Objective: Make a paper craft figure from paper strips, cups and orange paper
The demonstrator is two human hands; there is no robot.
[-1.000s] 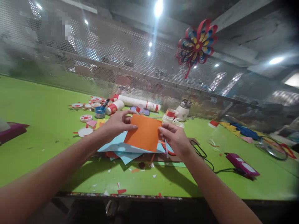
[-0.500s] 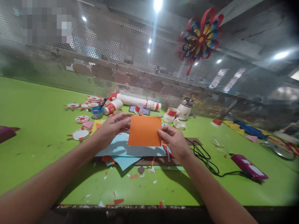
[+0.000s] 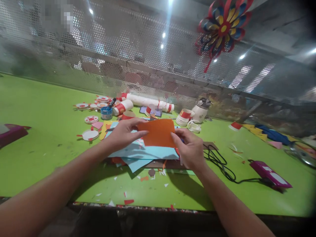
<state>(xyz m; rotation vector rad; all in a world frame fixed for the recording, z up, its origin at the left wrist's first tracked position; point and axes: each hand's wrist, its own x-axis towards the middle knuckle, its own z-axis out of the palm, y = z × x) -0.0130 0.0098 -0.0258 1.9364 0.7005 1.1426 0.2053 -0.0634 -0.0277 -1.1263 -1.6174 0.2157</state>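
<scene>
An orange sheet of paper (image 3: 159,134) is held up between my hands, above light blue sheets (image 3: 150,152) stacked on the green table. My left hand (image 3: 124,133) grips its left edge, with the thumb in front and fingers partly hidden behind. At the opposite edge, my right hand (image 3: 191,148) pinches the sheet between thumb and fingers. Beneath the blue paper lie brown and other coloured sheets, partly covered. Small scraps such as a red piece (image 3: 128,201) are scattered nearer the table's front edge.
Beyond the hands are a blue jar (image 3: 106,113), white rolls with red bands (image 3: 145,101), paper cups (image 3: 184,117) and a white flask (image 3: 200,110). A purple corded device (image 3: 270,174) lies right, its black cable (image 3: 219,164) looping toward my right forearm. Round paper pieces (image 3: 90,135) lie left.
My left thumb has come round onto the front of the orange sheet, which now tilts and looks darker. The whole view has shifted slightly.
</scene>
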